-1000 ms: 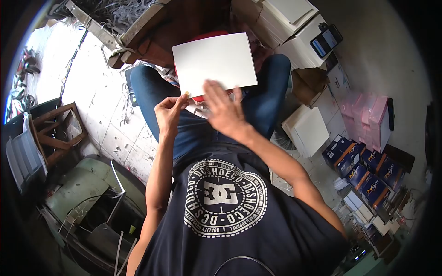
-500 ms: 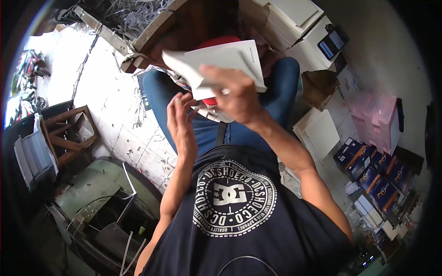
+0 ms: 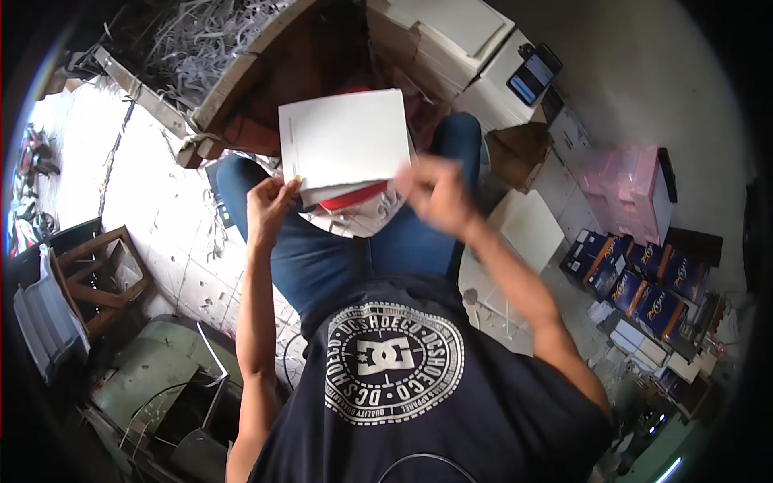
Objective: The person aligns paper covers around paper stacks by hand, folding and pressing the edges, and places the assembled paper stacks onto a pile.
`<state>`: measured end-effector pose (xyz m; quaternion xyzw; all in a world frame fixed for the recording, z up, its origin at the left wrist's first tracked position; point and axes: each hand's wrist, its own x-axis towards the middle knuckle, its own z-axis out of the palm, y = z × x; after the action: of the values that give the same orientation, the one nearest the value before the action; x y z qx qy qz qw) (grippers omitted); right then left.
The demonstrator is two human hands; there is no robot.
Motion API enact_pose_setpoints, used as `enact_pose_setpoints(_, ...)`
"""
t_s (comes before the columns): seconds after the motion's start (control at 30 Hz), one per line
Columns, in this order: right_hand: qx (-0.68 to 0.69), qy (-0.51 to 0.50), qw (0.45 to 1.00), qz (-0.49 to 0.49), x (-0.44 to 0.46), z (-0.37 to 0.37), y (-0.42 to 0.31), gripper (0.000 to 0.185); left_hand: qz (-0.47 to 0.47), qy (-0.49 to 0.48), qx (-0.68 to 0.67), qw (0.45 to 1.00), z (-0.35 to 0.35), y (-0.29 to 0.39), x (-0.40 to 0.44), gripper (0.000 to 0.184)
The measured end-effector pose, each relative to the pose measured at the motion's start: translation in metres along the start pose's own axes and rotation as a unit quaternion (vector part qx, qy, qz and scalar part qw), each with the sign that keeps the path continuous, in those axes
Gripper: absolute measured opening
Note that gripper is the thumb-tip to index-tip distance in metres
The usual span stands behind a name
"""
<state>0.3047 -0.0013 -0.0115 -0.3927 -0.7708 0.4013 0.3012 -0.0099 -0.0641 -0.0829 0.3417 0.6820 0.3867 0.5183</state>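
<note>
A white stack of paper sheets [image 3: 346, 137], with a small line of print along its left edge, lies over a red round-edged surface [image 3: 356, 196] between my knees. My left hand [image 3: 272, 208] pinches the stack's lower left corner between thumb and fingers. At the lower right corner is my right hand [image 3: 441, 197], its fingers curled but smeared by motion. Whether it touches the sheets I cannot tell. Below the top sheets, another pale layer shows along the near edge.
A wooden-sided bin of shredded paper strips [image 3: 205, 48] stands ahead on the left. Tall paper stacks [image 3: 455, 40] rise ahead right, with a phone [image 3: 533, 74] on them. To the right are a pink-wrapped bundle [image 3: 620, 189] and blue boxes [image 3: 644, 282]. A wooden frame [image 3: 101, 282] stands left.
The raised, bent sheets now lie flat on the stack, and the printed line shows at left instead of right. My left hand has closed on the corner; my right hand has moved to the right edge.
</note>
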Motion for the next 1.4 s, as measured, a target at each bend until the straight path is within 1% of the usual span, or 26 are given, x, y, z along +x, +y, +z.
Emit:
enact_pose_setpoints(0.03, -0.077, 0.053, 0.995, -0.023, 0.029, -0.028, 0.026, 0.021, -0.004, -0.002, 0.009, 1.0, 0.002, -0.001, -0.005, 0.026)
enact_pose_setpoints(0.1, -0.227, 0.228, 0.946, 0.043, 0.091, -0.075, 0.086, 0.043, 0.004, 0.01, 0.025, 1.0, 0.006, 0.001, -0.004, 0.026)
enact_pose_setpoints(0.13, -0.298, 0.265, 0.916, -0.041, 0.126, -0.102, 0.124, 0.064, 0.006, 0.022, 0.034, 0.999, 0.007, -0.002, -0.007, 0.026)
enact_pose_setpoints(0.2, -0.482, 0.27, 0.833, -0.037, 0.169, -0.132, 0.19, 0.082, 0.073, 0.107, 0.106, 0.986, 0.013, -0.003, -0.019, 0.043)
enact_pose_setpoints(0.27, -0.469, 0.087, 0.872, 0.113, 0.192, -0.144, 0.193, 0.085, 0.095, 0.18, 0.085, 0.975, 0.01, 0.002, -0.041, 0.049)
enact_pose_setpoints(0.3, -0.451, -0.009, 0.872, 0.188, 0.2, -0.148, 0.193, 0.086, 0.074, 0.201, 0.036, 0.976, 0.006, 0.002, -0.056, 0.049)
enact_pose_setpoints(0.4, -0.418, -0.013, 0.893, 0.166, 0.204, -0.159, 0.197, 0.087, 0.016, 0.217, -0.083, 0.972, -0.012, 0.004, -0.106, 0.047)
enact_pose_setpoints(0.43, -0.367, -0.045, 0.91, 0.186, 0.207, -0.164, 0.196, 0.056, 0.001, 0.211, -0.131, 0.969, -0.013, 0.002, -0.115, 0.045)
enact_pose_setpoints(0.53, -0.392, 0.058, 0.916, 0.06, 0.207, -0.162, 0.188, 0.031, 0.041, 0.157, -0.126, 0.979, -0.006, 0.028, -0.113, 0.042)
enact_pose_setpoints(0.57, -0.425, 0.112, 0.898, 0.036, 0.203, -0.153, 0.165, 0.019, 0.087, 0.129, -0.141, 0.978, 0.003, 0.043, -0.105, 0.039)
enact_pose_setpoints(0.63, -0.373, 0.204, 0.903, -0.063, 0.183, -0.125, 0.089, 0.016, 0.167, 0.063, -0.124, 0.976, 0.022, 0.085, -0.087, 0.037)
enact_pose_setpoints(0.73, -0.352, 0.247, 0.889, -0.159, 0.14, -0.076, -0.002, 0.005, 0.22, -0.028, -0.156, 0.963, 0.058, 0.13, -0.057, 0.045)
enact_pose_setpoints(0.8, -0.336, 0.278, 0.882, -0.179, 0.134, -0.077, -0.035, 0.005, 0.265, -0.01, -0.15, 0.952, 0.086, 0.146, -0.039, 0.048)
enact_pose_setpoints(0.83, -0.302, 0.302, 0.871, -0.243, 0.132, -0.08, -0.051, 0.005, 0.279, -0.007, -0.198, 0.94, 0.097, 0.154, -0.041, 0.049)
enact_pose_setpoints(0.87, -0.319, 0.229, 0.876, -0.281, 0.124, -0.079, -0.067, 0.005, 0.29, -0.001, -0.247, 0.925, 0.106, 0.163, -0.044, 0.05)
enact_pose_setpoints(0.9, -0.345, 0.14, 0.888, -0.269, 0.106, -0.072, -0.09, 0.014, 0.299, 0.01, -0.296, 0.907, 0.112, 0.169, -0.047, 0.051)
enact_pose_setpoints(0.93, -0.368, 0.127, 0.881, -0.271, 0.093, -0.053, -0.101, 0.024, 0.316, -0.004, -0.37, 0.874, 0.113, 0.171, -0.052, 0.05)
enact_pose_setpoints(1.0, -0.32, 0.054, 0.899, -0.294, 0.059, -0.019, -0.116, 0.031, 0.225, -0.012, -0.431, 0.874, 0.094, 0.153, -0.06, 0.039)
enact_pose_setpoints(1.07, -0.217, -0.028, 0.939, -0.265, 0.039, -0.004, -0.118, 0.039, 0.203, 0.051, -0.235, 0.949, 0.071, 0.134, -0.065, 0.029)
enact_pose_setpoints(1.13, -0.204, 0.046, 0.946, -0.248, 0.036, -0.014, -0.131, 0.046, 0.274, 0.097, -0.056, 0.955, 0.052, 0.134, -0.088, 0.028)
enact_pose_setpoints(1.2, -0.17, 0.145, 0.95, -0.217, 0.038, -0.025, -0.144, 0.049, 0.28, -0.003, 0.148, 0.949, 0.015, 0.132, -0.106, 0.02)
enact_pose_setpoints(1.23, -0.122, 0.161, 0.959, -0.196, 0.039, -0.023, -0.146, 0.045, 0.219, -0.062, 0.259, 0.939, 0.002, 0.141, -0.113, 0.017)
enact_pose_setpoints(1.27, -0.04, 0.101, 0.982, -0.154, 0.039, -0.015, -0.14, 0.042, 0.206, -0.079, 0.26, 0.94, -0.002, 0.142, -0.114, 0.016)
enact_pose_setpoints(1.33, 0.124, -0.022, 0.99, -0.071, 0.034, 0.009, -0.116, 0.037, 0.184, -0.11, 0.263, 0.941, -0.008, 0.146, -0.11, 0.015)
enact_pose_setpoints(1.37, 0.142, -0.011, 0.989, -0.039, 0.033, 0.022, -0.106, 0.031, 0.159, -0.093, 0.312, 0.932, -0.017, 0.141, -0.103, 0.016)
enact_pose_setpoints(1.4, 0.155, -0.033, 0.986, 0.05, 0.034, 0.028, -0.105, 0.028, 0.205, -0.013, 0.314, 0.927, -0.013, 0.135, -0.097, 0.015)
